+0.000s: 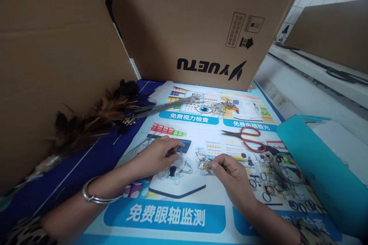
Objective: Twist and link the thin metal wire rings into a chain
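Leopard-print sleeve [27, 233] nearest. Right hand [234, 174]: fingers pinched together on edge of gold-and-silver wire tangle [204, 164], on printed sheet [195, 134]. Left hand [162, 154]: fingers curled over second wire tangle [173, 172]; hold, I cannot tell. I'd tease loops gently; tugging could tighten them.

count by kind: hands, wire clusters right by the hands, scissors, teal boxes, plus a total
Hands (left hand, right hand): 2
Wire clusters by the hands (left cluster, right cluster): 2
Red-handled scissors: 1
Teal box: 1
Total: 6
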A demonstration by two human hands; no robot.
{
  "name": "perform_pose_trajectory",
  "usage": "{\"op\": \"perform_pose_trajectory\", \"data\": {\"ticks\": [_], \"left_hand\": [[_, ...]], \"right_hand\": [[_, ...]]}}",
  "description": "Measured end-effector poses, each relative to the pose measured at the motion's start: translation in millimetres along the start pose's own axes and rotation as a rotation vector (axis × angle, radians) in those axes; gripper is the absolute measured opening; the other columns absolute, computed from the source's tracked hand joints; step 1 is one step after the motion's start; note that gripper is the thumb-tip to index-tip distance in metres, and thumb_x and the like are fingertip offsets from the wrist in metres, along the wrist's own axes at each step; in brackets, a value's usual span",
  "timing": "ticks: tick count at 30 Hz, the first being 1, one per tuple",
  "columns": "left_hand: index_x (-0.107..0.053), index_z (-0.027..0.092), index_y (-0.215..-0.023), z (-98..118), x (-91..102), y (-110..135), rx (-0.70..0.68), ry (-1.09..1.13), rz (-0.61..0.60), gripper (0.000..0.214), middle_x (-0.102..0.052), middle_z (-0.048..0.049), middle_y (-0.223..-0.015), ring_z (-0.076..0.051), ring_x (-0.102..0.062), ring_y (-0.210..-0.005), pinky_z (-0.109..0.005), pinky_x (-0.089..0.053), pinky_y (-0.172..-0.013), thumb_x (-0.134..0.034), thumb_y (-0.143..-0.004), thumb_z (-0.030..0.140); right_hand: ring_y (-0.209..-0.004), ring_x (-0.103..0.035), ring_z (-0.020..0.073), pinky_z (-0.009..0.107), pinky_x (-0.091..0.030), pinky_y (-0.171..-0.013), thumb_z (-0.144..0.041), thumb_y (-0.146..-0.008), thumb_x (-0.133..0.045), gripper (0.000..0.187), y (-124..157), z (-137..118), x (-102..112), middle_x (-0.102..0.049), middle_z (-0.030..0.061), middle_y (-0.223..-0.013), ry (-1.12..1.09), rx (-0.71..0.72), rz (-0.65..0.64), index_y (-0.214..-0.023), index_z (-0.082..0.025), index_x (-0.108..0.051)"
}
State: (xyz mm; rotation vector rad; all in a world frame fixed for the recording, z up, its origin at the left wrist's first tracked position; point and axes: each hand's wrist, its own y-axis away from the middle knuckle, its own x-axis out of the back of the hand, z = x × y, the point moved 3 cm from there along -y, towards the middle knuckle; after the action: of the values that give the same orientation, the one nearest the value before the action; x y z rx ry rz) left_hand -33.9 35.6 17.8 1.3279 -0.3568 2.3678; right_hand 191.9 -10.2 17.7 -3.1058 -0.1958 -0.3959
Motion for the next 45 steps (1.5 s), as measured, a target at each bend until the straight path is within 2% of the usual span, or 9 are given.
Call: {"op": "perform_pose_trajectory", "data": {"ticks": [6,12,20,29,35,45], "left_hand": [[-0.063,0.021,-0.105,-4.8,-0.7,1.9,-0.016,-0.032,0.018,0.027,-0.065,-0.0043,-0.092,-0.021,-0.057,-0.090,-0.031,-0.040,-0.081,-0.050,-0.081,0.021],[-0.063,0.022,-0.096,-6.3,0.3,1.9,0.031,-0.090,0.031,0.021,-0.064,-0.0020,-0.080,-0.021,-0.057,-0.079,-0.030,-0.040,-0.075,-0.054,-0.078,0.023],[-0.063,0.022,-0.092,-4.1,0.1,2.7,0.046,-0.061,0.032,0.017,-0.065,-0.0022,-0.082,-0.020,-0.058,-0.080,-0.029,-0.040,-0.075,-0.050,-0.081,0.022],[-0.057,0.022,-0.099,-7.5,1.0,5.4,0.001,-0.007,0.040,0.020,-0.064,-0.0035,-0.098,-0.020,-0.058,-0.091,-0.028,-0.041,-0.080,-0.039,-0.090,0.022],[-0.053,0.023,-0.098,-6.8,3.8,4.0,0.031,-0.070,0.008,0.016,-0.065,-0.0037,-0.091,-0.021,-0.059,-0.085,-0.029,-0.041,-0.076,-0.037,-0.093,0.024],[-0.051,0.023,-0.095,-7.2,4.5,4.3,0.054,-0.009,0.031,0.016,-0.062,-0.0019,-0.082,-0.019,-0.057,-0.077,-0.027,-0.039,-0.070,-0.035,-0.094,0.027]], "right_hand": [[-0.064,-0.045,0.0132,0.024,-0.036,-0.058,-0.032,-0.083,-0.055,0.019,-0.7,-1.1,0.2,-0.053,-0.0007,-0.066,0.006,-0.009,-0.012,-0.071,-0.018,-0.056],[-0.064,-0.043,0.0132,0.024,-0.036,-0.059,-0.032,-0.083,-0.055,0.019,-1.4,-0.9,0.4,-0.051,-0.0008,-0.065,0.010,-0.016,-0.016,-0.070,-0.018,-0.055],[-0.065,-0.044,0.0134,0.024,-0.036,-0.060,-0.033,-0.084,-0.054,0.020,-0.9,-0.9,0.2,-0.051,-0.0010,-0.066,0.020,-0.025,-0.019,-0.070,-0.018,-0.054],[-0.064,-0.044,0.0138,0.025,-0.037,-0.059,-0.035,-0.084,-0.054,0.022,-0.6,-1.6,0.3,-0.050,-0.0010,-0.065,0.026,-0.029,-0.026,-0.070,-0.018,-0.054],[-0.063,-0.042,0.0133,0.024,-0.035,-0.059,-0.035,-0.084,-0.054,0.022,-0.4,-1.8,0.3,-0.048,-0.0014,-0.064,0.041,-0.025,-0.022,-0.069,-0.018,-0.053],[-0.066,-0.043,0.0138,0.025,-0.035,-0.061,-0.035,-0.085,-0.054,0.021,-1.2,2.2,1.1,-0.050,-0.0012,-0.067,0.054,-0.035,-0.024,-0.071,-0.019,-0.054]]}}
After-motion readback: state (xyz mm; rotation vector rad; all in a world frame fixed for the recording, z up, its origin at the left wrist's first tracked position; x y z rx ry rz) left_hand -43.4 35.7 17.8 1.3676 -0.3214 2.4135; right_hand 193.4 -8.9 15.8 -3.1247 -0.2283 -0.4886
